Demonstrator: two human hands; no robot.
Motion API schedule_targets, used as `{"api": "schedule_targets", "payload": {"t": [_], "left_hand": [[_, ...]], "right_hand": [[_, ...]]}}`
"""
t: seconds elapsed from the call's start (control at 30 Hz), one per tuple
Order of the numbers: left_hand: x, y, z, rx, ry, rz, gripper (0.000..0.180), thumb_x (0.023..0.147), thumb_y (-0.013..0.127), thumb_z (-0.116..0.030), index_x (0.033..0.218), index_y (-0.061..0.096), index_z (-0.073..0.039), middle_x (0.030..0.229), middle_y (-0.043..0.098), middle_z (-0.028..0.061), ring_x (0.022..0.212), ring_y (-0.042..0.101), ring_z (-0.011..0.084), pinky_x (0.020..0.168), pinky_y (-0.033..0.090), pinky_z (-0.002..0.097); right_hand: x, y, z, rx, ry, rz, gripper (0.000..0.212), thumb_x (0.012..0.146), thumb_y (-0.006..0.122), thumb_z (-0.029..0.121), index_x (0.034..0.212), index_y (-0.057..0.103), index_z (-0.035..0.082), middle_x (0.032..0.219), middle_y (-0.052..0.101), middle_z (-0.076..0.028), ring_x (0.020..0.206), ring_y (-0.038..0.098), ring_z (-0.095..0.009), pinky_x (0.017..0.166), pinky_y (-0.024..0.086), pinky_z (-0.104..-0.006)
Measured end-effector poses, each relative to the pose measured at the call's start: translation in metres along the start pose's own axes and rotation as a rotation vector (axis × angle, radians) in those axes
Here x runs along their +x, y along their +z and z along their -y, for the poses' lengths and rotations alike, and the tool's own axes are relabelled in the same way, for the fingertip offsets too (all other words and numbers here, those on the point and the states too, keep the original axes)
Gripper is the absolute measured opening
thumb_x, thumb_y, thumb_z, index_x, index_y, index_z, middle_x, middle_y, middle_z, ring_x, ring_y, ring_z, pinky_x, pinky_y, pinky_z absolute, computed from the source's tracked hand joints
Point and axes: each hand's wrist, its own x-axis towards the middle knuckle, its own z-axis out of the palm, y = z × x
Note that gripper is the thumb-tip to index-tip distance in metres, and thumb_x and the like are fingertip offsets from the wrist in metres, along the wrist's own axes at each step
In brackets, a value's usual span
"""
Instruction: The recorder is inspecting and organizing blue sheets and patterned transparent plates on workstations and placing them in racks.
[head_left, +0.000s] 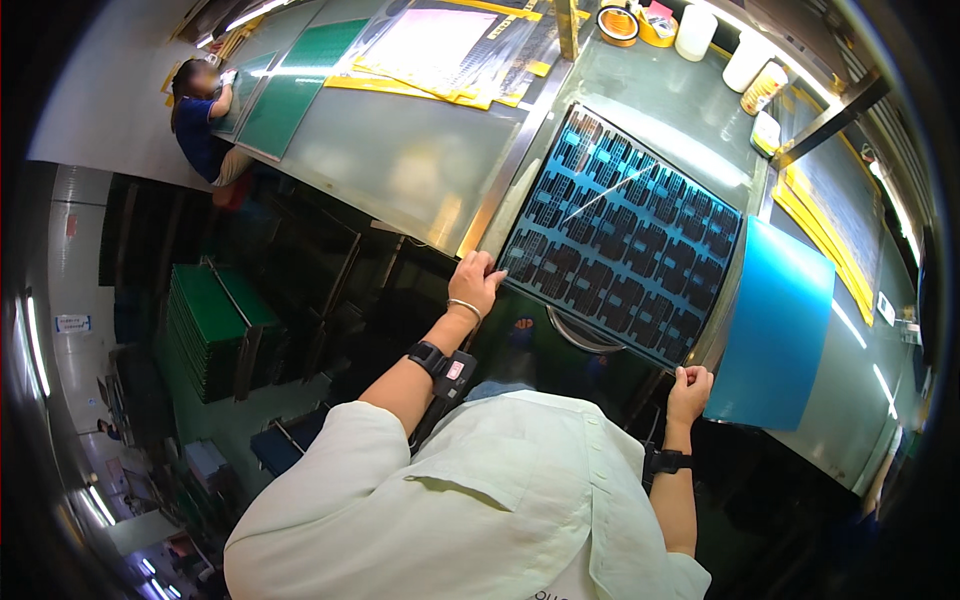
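A glossy film sheet with dark repeating panel patterns on blue lies over the middle of the bench, its near edge reaching past the bench front. My left hand pinches its near left corner between thumb and fingers. At the near right corner, my right hand is closed on the same sheet, fingers curled. Just right of the sheet, close to my right hand, rests a plain blue sheet. What lies directly under the patterned sheet is hidden.
White bottles and tape rolls stand at the back of the bench. Yellow-edged film sleeves lie left, more right. A co-worker sits far left by green boards. Stacked green panels stand on a rack at left.
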Motion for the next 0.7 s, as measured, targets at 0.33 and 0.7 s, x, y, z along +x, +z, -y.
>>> {"api": "schedule_targets", "payload": {"t": [0.33,0.7], "left_hand": [[-0.009,0.014,-0.001,-0.003,-0.088,-0.105,0.022,0.072,0.066,-0.014,0.076,0.048,-0.004,0.072,0.046,0.0105,0.069,0.047,0.0289,0.063,0.039,0.0376],[-0.019,0.036,0.015,-0.642,-0.631,0.064,0.034,0.086,0.054,-0.019,0.058,0.042,-0.003,0.051,0.052,0.0074,0.045,0.053,0.0139,0.043,0.042,0.0286]], "right_hand": [[-0.001,0.0,0.0,-0.024,-0.003,0.019,0.014,0.073,0.063,0.01,0.072,0.05,0.003,0.076,0.046,-0.007,0.068,0.048,-0.023,0.065,0.041,-0.0334],[0.062,-0.01,0.052,-0.448,-0.508,0.067,0.054,0.071,0.063,0.008,0.122,0.048,0.013,0.132,0.037,-0.008,0.122,0.032,-0.033,0.093,0.033,-0.0451]]}}
